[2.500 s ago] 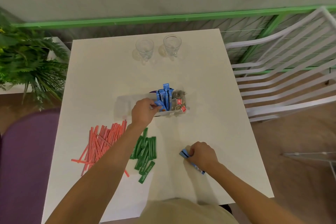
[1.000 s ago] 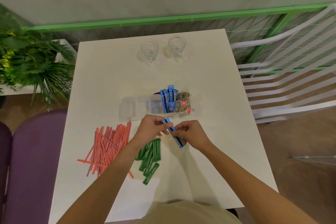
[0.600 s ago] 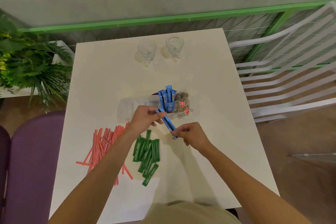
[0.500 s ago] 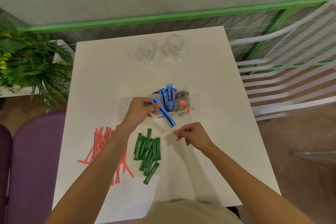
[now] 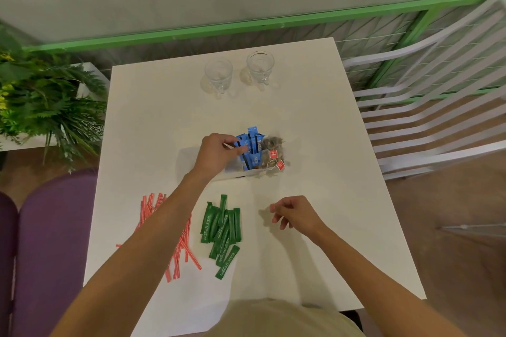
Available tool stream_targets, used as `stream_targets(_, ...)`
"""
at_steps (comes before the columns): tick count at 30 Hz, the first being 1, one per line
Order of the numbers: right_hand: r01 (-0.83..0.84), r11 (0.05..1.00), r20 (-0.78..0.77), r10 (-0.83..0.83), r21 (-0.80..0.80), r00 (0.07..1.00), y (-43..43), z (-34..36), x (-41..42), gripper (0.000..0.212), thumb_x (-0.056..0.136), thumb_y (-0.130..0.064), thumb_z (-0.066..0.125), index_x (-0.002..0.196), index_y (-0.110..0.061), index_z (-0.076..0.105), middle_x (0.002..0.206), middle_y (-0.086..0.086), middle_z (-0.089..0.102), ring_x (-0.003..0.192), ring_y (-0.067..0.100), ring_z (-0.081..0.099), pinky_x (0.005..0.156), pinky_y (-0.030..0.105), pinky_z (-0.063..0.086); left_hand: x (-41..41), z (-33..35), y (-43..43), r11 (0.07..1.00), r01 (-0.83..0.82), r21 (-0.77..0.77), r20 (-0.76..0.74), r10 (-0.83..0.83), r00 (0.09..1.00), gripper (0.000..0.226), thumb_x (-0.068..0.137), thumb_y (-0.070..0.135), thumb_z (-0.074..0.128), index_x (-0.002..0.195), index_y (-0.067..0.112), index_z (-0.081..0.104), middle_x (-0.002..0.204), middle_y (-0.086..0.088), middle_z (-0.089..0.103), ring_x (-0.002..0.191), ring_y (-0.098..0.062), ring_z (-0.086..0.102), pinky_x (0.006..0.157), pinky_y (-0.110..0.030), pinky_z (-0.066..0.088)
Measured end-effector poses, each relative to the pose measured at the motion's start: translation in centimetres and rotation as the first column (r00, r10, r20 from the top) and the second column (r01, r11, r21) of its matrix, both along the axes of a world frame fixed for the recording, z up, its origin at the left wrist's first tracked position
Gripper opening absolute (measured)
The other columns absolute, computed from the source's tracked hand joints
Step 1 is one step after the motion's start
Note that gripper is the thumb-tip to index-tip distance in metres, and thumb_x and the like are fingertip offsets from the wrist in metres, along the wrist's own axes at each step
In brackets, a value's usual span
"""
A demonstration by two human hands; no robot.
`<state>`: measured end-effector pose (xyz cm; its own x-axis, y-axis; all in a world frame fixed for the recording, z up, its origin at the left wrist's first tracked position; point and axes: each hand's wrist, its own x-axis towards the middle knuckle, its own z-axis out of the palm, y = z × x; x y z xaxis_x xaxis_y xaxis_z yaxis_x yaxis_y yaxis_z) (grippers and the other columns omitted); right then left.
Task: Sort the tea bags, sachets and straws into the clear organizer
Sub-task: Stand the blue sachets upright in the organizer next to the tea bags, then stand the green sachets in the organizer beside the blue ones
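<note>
The clear organizer (image 5: 189, 157) stands mid-table. Blue sachets (image 5: 253, 145) stand upright in one compartment, and tea bags with red tags (image 5: 272, 154) fill the one to their right. My left hand (image 5: 216, 154) is at the organizer and pinches blue sachets among the upright ones. My right hand (image 5: 295, 213) hovers over the table with loosely curled fingers and holds nothing. A pile of green sachets (image 5: 223, 227) lies to the left of my right hand. Red straws (image 5: 180, 249) lie further left, partly hidden under my left forearm.
Two empty glass cups (image 5: 219, 75) (image 5: 260, 65) stand at the table's far edge. A white slatted chair (image 5: 427, 107) is to the right, a purple seat (image 5: 52, 241) and a green plant (image 5: 41, 101) to the left.
My right hand passed blue sachets to my left hand and let go. My left hand carried them up to the organizer's blue compartment. My right hand drew back, empty.
</note>
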<state>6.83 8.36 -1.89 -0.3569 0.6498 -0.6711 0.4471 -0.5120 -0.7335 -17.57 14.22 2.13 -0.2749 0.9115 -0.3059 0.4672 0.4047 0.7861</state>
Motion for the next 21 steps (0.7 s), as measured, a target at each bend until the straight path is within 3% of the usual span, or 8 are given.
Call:
stream_targets(3,-0.018,1.0,0.025,0.018,-0.026,1.0,-0.3,-0.2,0.4,0.023,0.092,-0.026,0.063,0.09,-0.005,0.073,0.076,0.009,0.074,0.056,0.017,0.062,0.051,0.021,0.041,0.7,-1.4,-0.5,0.996,0.06,-0.06,-0.056,-0.064,0.996,0.036,0.074,0.025,0.083,0.105,0.008,0.074,0.094,-0.002,0.069,0.086,-0.019,0.066,0.08,-0.028,0.051)
stream_targets(6,-0.021,0.999,0.042,0.023,-0.045,0.999,-0.5,-0.4,0.8,0.025,0.093,-0.026,0.061,0.09,-0.004,0.072,0.076,0.009,0.074,0.056,0.018,0.061,0.052,0.022,0.041,1.1,-2.6,-0.9,0.99,0.113,-0.081,-0.122,-0.122,0.985,0.032,0.077,0.027,0.081,0.102,0.008,0.075,0.093,-0.004,0.07,0.086,-0.023,0.066,0.073,-0.026,0.048)
stream_targets(10,-0.024,0.998,0.058,0.027,-0.056,0.998,-0.7,-0.6,1.1,0.026,0.094,-0.027,0.059,0.089,-0.004,0.071,0.078,0.011,0.074,0.055,0.018,0.061,0.052,0.021,0.04,1.4,-2.5,-1.0,0.995,0.087,-0.04,-0.158,-0.092,0.983,0.034,0.078,0.03,0.079,0.105,0.012,0.073,0.099,-0.003,0.071,0.088,-0.019,0.065,0.079,-0.031,0.052)
stream_targets(13,-0.021,0.998,0.064,0.025,-0.051,0.998,-0.6,-0.6,1.1,0.026,0.095,-0.026,0.059,0.09,-0.004,0.071,0.08,0.013,0.074,0.056,0.019,0.062,0.051,0.021,0.041,1.3,-2.0,-1.0,0.999,0.045,0.024,-0.129,-0.042,0.991,0.027,0.077,0.03,0.08,0.101,0.019,0.073,0.093,0.005,0.07,0.074,-0.01,0.061,0.073,-0.027,0.05)
stream_targets(16,-0.031,0.999,0.064,0.034,-0.043,0.997,-0.5,-0.6,0.8,0.026,0.095,-0.025,0.058,0.091,-0.003,0.071,0.081,0.015,0.074,0.057,0.02,0.062,0.051,0.021,0.041,0.8,-1.5,-1.4,0.995,-0.012,0.097,-0.065,0.018,0.998,0.026,0.077,0.029,0.081,0.1,0.02,0.073,0.089,0.006,0.07,0.061,-0.011,0.058,0.066,-0.023,0.049)
stream_targets(19,-0.052,0.999,0.043,0.052,-0.001,0.998,-0.1,0.0,0.0,0.022,0.094,-0.021,0.059,0.092,-0.003,0.071,0.08,0.015,0.073,0.057,0.021,0.062,0.05,0.02,0.041,0.0,-0.9,-2.5,0.988,-0.091,0.127,0.006,0.091,0.996,0.021,0.079,0.025,0.079,0.098,0.022,0.071,0.087,0.004,0.071,0.062,-0.017,0.063,0.061,-0.015,0.047)
stream_targets(21,-0.058,0.997,0.01,0.058,0.055,0.998,0.5,0.6,-0.9,0.018,0.094,-0.017,0.059,0.093,-0.003,0.071,0.079,0.017,0.073,0.056,0.021,0.061,0.048,0.016,0.042,-0.4,-0.7,-3.8,0.982,-0.142,0.126,0.031,0.14,0.99,0.017,0.082,0.023,0.076,0.097,0.023,0.07,0.086,0.003,0.07,0.064,-0.02,0.066,0.063,-0.021,0.05)
